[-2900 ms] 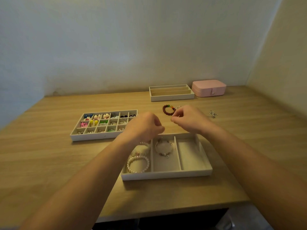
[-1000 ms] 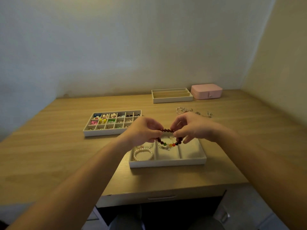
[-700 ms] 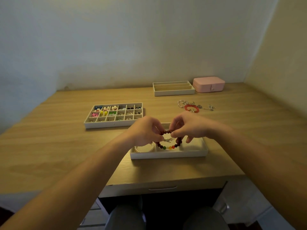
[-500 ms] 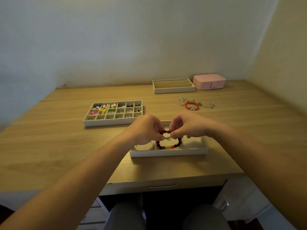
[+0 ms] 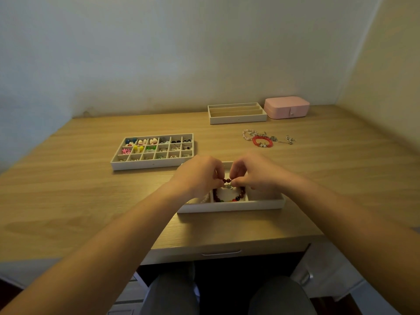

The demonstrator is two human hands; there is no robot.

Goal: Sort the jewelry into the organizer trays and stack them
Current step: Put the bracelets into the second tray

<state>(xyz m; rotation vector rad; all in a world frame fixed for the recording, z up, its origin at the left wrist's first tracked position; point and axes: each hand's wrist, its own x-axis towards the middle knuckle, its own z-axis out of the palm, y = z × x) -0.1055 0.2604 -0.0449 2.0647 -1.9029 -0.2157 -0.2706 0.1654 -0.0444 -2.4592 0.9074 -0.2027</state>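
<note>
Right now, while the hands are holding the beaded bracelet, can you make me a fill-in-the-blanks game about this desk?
1. The left hand and right hand pinch the beaded bracelet, which hangs into the ____ compartment of the near tray.
2. The closed box by the wall is ____.
3. The grid tray has ____ rows of little compartments.
Missing words: middle; pink; three.
</note>
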